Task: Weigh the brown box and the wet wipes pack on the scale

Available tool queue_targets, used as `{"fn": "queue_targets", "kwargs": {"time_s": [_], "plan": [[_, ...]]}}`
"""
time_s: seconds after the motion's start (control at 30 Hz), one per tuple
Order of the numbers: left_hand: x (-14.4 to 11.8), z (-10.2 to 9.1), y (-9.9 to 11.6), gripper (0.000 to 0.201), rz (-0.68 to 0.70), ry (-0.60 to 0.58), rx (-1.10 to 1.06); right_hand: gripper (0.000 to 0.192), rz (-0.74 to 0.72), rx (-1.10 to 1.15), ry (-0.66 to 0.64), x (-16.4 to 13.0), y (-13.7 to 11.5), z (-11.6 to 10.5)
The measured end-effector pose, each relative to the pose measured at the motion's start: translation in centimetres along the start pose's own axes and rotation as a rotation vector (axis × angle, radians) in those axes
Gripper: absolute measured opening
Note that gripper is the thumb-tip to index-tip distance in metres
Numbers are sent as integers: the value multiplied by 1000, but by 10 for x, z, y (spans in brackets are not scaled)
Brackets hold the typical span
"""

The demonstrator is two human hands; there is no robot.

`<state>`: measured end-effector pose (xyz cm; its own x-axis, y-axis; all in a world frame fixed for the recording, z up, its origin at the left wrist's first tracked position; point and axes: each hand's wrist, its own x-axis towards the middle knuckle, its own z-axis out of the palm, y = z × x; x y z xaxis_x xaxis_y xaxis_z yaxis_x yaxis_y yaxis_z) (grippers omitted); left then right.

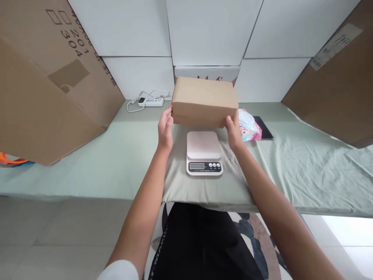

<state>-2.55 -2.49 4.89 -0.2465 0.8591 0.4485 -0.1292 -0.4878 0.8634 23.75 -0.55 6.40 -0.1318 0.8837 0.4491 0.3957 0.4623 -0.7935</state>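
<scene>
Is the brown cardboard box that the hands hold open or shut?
Shut. The cardboard box shows a flat, unbroken top with no raised flaps, held at its ends by the left hand and right hand.

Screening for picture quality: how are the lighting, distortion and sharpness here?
Head view: soft, even light, faint shadow under the cardboard box held by the left hand and right hand; wide-angle bending at the edges; scale sharp, its display unreadable; bright overexposed floor patch lower right.

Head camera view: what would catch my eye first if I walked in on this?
A plain brown box held up in mid-frame, the left hand and right hand pressed to its ends. Just below it sits a small white scale on the pale green cloth. Big cardboard sheets lean in from both sides.
</scene>
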Motion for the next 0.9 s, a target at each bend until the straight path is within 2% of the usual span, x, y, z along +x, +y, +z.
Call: {"fn": "queue_targets", "kwargs": {"time_s": [0.1, 0.2, 0.27, 0.53, 0.9], "plan": [[-53, -1, 19, 59, 19, -2, -22, 87, -26, 4, 85, -51, -12, -15], [-97, -6, 21, 55, -7, -11, -32, 91, -8, -7, 110, -87, -12, -22], [-113, -9, 18, 53, -36, -15, -37, 91, -7, 9, 133, -99, -6, -22], [-120, -11, 13, 59, -88, 23, -20, 83, -18, 117, 130, -105, 14, -17], [-123, -10, 11, 65, -66, 14, -14, 83, 16, 62, 137, -108, 0, -20]]}}
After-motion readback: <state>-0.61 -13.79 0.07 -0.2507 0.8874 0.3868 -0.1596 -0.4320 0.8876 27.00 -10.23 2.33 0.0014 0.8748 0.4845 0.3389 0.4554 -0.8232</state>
